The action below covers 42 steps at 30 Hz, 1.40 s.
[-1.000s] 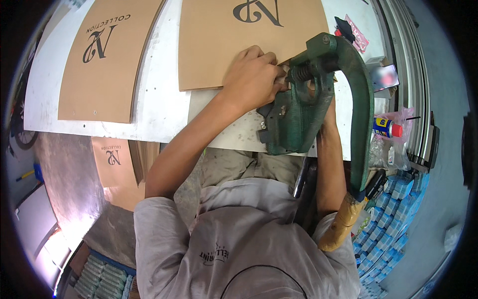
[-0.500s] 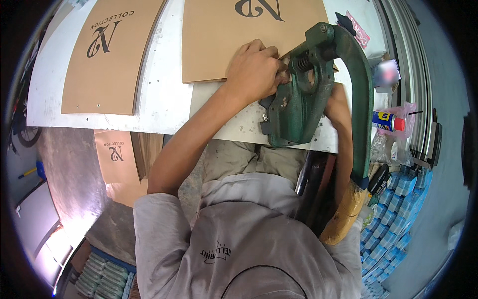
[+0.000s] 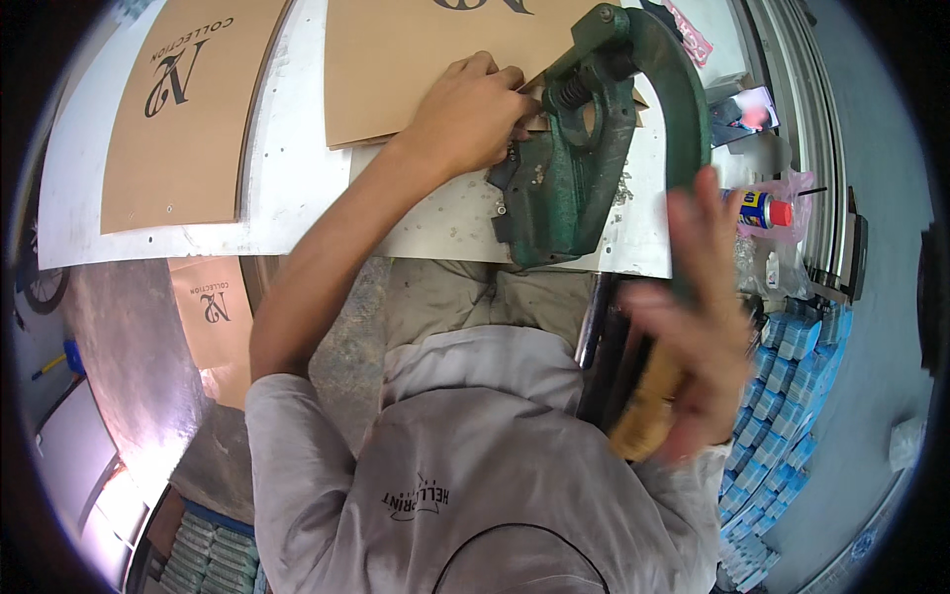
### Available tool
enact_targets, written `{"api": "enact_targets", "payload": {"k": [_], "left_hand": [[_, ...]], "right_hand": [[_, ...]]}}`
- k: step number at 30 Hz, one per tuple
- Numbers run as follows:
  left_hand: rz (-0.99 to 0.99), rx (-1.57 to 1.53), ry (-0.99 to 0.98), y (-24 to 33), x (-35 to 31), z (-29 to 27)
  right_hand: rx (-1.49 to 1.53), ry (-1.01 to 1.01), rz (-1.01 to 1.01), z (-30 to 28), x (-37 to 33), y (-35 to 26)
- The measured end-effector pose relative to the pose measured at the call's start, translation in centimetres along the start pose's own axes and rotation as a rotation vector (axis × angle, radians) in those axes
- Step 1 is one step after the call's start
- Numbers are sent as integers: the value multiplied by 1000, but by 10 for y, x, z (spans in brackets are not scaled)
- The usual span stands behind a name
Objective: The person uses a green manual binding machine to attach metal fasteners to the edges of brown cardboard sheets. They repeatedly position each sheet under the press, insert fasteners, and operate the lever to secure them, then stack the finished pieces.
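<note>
A green hand press (image 3: 574, 188) stands at the table's near edge; its long curved lever ends in a yellow-wrapped handle (image 3: 648, 401). Just left of the press jaw, my left hand (image 3: 470, 114) is closed, fingers curled at the edge of a brown paper bag (image 3: 396, 69) with dark print. Its fingertips are partly hidden by the press. My right hand (image 3: 698, 327), smeared by motion, is in front of the lever and above the handle, fingers stretched and thumb apart. Whether it touches the lever I cannot tell.
Another brown bag (image 3: 183, 109) with small holes lies at the table's left. More brown bags (image 3: 213, 307) stand below the table edge. Small metal bits (image 3: 623, 183) lie right of the press. A spray can (image 3: 762, 210) and blue-wrapped packs (image 3: 782, 396) are further right.
My right hand has come out from behind the press, back toward me, to the lever. My left hand stays at the bag and press jaw. The whole view has shifted slightly.
</note>
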<state>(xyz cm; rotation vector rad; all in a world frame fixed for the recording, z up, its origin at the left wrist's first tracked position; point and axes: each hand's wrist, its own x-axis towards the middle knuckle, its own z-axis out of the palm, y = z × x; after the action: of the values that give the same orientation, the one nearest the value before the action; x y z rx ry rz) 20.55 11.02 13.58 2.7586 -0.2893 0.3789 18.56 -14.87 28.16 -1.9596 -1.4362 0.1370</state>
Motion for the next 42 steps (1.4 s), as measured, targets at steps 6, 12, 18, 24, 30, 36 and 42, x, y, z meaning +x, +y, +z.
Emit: {"api": "enact_targets", "payload": {"k": [6,12,18,24,30,36,42], "left_hand": [[5,198,-27,11,-3,1],[11,256,142,-8,-2,26],[-143,242,6,-19,-50,-33],[-178,254,-69,-34,-55,-32],[-123,317,4,-41,-31,-24],[-154,302,-16,-40,-15,-22],[-90,197,206,-45,-14,-4]], "right_hand": [[-49,281,576,-15,-11,122],[-135,285,723,54,-67,247],[-154,225,714,58,-43,234],[-67,305,741,52,-23,210],[335,243,663,45,-30,213],[450,309,508,81,25,180],[344,163,521,89,42,178]]}}
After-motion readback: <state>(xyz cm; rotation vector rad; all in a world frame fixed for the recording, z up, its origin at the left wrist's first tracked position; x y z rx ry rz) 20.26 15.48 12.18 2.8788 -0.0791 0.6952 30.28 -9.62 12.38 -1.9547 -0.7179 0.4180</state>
